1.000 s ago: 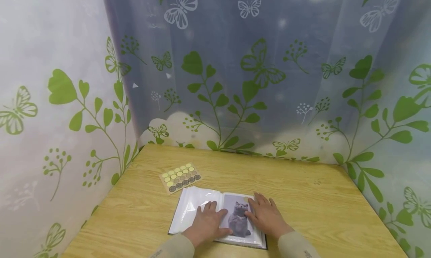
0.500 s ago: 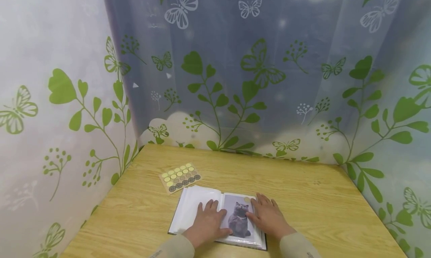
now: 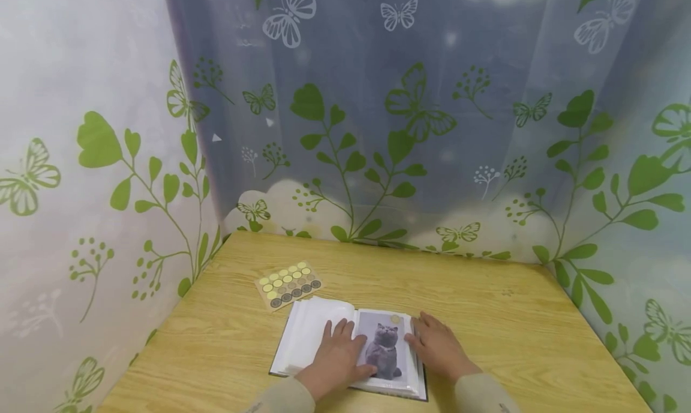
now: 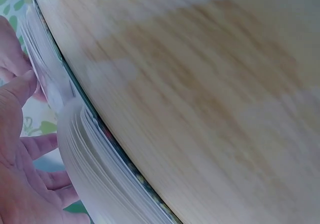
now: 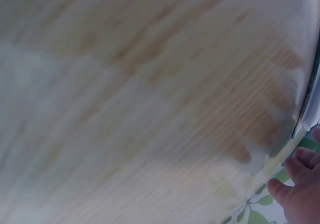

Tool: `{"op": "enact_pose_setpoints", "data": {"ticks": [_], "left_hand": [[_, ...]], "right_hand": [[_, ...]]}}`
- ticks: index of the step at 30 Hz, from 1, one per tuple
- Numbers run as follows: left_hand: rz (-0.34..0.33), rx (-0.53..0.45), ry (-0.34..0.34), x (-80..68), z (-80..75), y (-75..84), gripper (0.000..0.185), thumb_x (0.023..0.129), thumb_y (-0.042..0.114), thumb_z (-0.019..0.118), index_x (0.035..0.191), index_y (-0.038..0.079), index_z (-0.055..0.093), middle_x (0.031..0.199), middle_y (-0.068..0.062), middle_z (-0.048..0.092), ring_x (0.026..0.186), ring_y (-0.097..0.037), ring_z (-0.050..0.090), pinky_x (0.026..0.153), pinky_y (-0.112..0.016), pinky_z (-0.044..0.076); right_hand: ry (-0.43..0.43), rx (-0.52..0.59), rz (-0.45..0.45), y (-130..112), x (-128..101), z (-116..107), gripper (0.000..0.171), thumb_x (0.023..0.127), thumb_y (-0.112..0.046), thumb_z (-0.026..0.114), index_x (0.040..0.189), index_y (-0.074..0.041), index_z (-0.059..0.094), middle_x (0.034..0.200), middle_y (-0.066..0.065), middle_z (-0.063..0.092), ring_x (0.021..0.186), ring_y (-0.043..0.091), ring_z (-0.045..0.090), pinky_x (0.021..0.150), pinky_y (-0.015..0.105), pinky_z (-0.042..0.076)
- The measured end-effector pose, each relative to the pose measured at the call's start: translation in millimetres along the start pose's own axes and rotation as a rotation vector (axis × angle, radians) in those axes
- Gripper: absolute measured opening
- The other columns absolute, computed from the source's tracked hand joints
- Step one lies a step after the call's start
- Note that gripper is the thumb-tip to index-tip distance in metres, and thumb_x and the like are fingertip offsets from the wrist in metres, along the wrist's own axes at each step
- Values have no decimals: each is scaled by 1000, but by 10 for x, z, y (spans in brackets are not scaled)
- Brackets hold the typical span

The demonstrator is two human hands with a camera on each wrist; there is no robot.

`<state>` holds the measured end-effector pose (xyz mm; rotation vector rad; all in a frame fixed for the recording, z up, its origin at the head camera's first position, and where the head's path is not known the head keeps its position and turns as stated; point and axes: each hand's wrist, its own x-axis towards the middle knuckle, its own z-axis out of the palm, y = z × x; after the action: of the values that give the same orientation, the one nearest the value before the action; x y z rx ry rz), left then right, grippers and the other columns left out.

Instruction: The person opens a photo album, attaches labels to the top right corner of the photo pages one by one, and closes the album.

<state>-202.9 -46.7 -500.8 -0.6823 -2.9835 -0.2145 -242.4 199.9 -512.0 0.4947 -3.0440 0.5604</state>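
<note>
Open white-paged photo album (image 3: 318, 335) lying on the pale wooden surface (image 3: 486, 317), grey cat photograph (image 3: 382, 352) on its right page. Left hand (image 3: 335, 359) flat across the spine, fingers (image 3: 342, 329) straight, holding nothing. Right hand (image 3: 439, 350) resting relaxed at the right page edge; beige sheet of round stickers (image 3: 288, 284) just behind.

Photo album (image 3: 318, 335) lies open flat near the bench's front edge, grey cat photo (image 3: 384, 353) on its right page.
</note>
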Motion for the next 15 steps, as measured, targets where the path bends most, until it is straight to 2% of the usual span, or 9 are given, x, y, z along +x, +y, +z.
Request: {"op": "enact_pose_setpoints", "data": {"ticks": [3,9,15], "left_hand": [[29,-7,2,14,3,47,71,84,63,66,131,10,63,139,-20,52,134,-37,44,113,-53,30],[84,-38,7,43,-10,157,80,81,65,68,132,5,60,137,-19,53,133,-33,46,113,-38,34],[107,18,-46,34,48,184,94,74,79,62,139,11,56,140,-16,52,131,-31,47,108,-47,39]], "right_hand": [[18,41,-2,-14,6,4,52,102,-29,54,139,6,50,145,32,42,135,47,38,111,59,29],[29,130,22,-84,23,26,49,101,-22,56,140,7,48,145,31,43,134,47,40,111,59,30],[23,174,50,-147,40,30,47,101,-19,55,139,8,49,145,30,44,134,48,40,111,59,29]]}}
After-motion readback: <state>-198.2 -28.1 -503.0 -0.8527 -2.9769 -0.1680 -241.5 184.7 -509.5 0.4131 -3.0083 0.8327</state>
